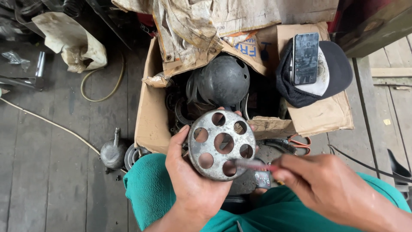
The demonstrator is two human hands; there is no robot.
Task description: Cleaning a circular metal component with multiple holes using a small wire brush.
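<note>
My left hand (189,180) grips a round grey metal disc (221,145) pierced with several round holes, holding it face-up over my lap. My right hand (330,187) pinches a thin reddish stick-like tool (253,164), blurred, whose tip rests on the disc's lower right rim near a hole. Green trousers (279,212) cover my knees below both hands.
An open cardboard box (150,116) of dark metal parts, including a domed black cover (223,79), stands just ahead. A dark cap (332,73) with a phone (305,58) on it rests on the box flap. Orange-handled pliers (300,143), a small grey oil can (113,150) and cords lie on the plank floor.
</note>
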